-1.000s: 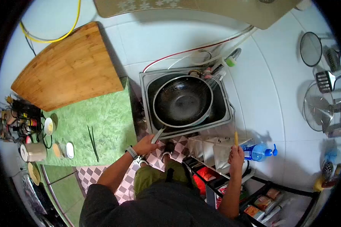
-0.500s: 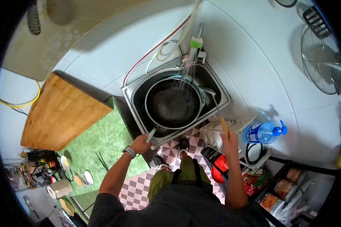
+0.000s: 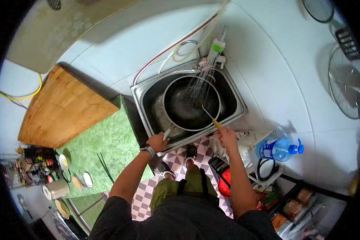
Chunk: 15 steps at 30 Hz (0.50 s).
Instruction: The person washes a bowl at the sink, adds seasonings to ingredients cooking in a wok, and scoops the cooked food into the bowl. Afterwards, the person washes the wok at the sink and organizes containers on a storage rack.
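A dark frying pan (image 3: 186, 106) with a pale rim sits tilted in the sink (image 3: 138, 94). My left hand (image 3: 158, 141) is closed around its light-coloured handle (image 3: 169, 132). My right hand (image 3: 227, 138) grips the yellow wooden handle of a metal cooking utensil (image 3: 209, 113). Its thin shaft reaches over the rim into the pan; the head is too blurred under the water to tell its shape. Water sprays from a green-and-white faucet head (image 3: 218, 45) into the far part of the pan.
A wooden board (image 3: 64, 108) leans at the left behind the green counter (image 3: 104, 148). A blue pump bottle (image 3: 278, 149) stands right of the sink on a white rack (image 3: 258, 176). A wire strainer (image 3: 344, 82) and a slotted turner (image 3: 347, 43) hang on the right wall.
The utensil has swung left from beside the pan into it, with my right hand moving left and up. My left hand and the pan have shifted slightly. The water keeps running.
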Tool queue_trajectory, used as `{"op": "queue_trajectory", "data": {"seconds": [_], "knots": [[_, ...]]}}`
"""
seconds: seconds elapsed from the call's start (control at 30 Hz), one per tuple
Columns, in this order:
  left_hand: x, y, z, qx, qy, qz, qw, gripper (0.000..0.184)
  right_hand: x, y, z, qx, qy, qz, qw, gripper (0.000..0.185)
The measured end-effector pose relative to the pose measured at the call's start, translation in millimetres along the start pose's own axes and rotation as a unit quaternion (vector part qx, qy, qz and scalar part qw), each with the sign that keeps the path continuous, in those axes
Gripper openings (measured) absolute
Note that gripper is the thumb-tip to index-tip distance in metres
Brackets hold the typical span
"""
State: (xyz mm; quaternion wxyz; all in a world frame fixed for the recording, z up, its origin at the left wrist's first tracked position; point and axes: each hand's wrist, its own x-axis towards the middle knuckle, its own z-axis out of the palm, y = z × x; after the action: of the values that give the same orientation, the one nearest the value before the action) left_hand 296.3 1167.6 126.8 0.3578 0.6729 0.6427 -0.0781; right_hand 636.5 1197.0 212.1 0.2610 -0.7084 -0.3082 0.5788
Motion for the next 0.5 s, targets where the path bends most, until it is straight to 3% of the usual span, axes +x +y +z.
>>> {"op": "queue_trajectory", "data": {"seconds": [0.03, 0.1, 0.13, 0.17, 0.2, 0.23, 0.27, 0.3, 0.37, 0.5], "knots": [[-4, 4, 0, -0.01, 0.003, -0.007, 1.0, 0.046, 4, 0, 2, -0.011, -0.006, -0.001, 1.0, 0.044], [-18, 13, -5, -0.04, 0.017, -0.017, 0.999, 0.049, 21, 3, 6, 0.167, -0.04, 0.088, 0.981, 0.044], [-26, 15, -4, -0.044, 0.052, -0.008, 0.998, 0.054, 25, 4, 6, 0.172, -0.057, 0.118, 0.976, 0.041], [-32, 4, 16, -0.075, 0.149, 0.014, 0.986, 0.053, 26, 2, 8, 0.14, -0.053, 0.121, 0.981, 0.039], [-50, 16, -9, -0.112, 0.114, 0.009, 0.987, 0.049, 32, 5, 9, 0.141, -0.079, 0.117, 0.98, 0.037], [-61, 15, -14, -0.173, 0.101, -0.027, 0.979, 0.044, 38, 10, 8, 0.141, -0.104, 0.113, 0.978, 0.036], [-78, 21, -20, -0.234, 0.135, -0.13, 0.954, 0.034, 51, 25, 1, 0.176, -0.145, 0.112, 0.967, 0.034], [-73, 18, -4, -0.192, 0.125, -0.114, 0.967, 0.043, 42, 16, 6, 0.107, -0.071, 0.108, 0.986, 0.038], [-66, 8, 23, -0.07, 0.199, 0.001, 0.978, 0.044, 51, 36, -8, 0.076, -0.075, 0.116, 0.987, 0.04], [-70, 9, 29, -0.087, 0.215, -0.013, 0.973, 0.044, 54, 36, -8, -0.013, -0.056, 0.099, 0.993, 0.036]]}}
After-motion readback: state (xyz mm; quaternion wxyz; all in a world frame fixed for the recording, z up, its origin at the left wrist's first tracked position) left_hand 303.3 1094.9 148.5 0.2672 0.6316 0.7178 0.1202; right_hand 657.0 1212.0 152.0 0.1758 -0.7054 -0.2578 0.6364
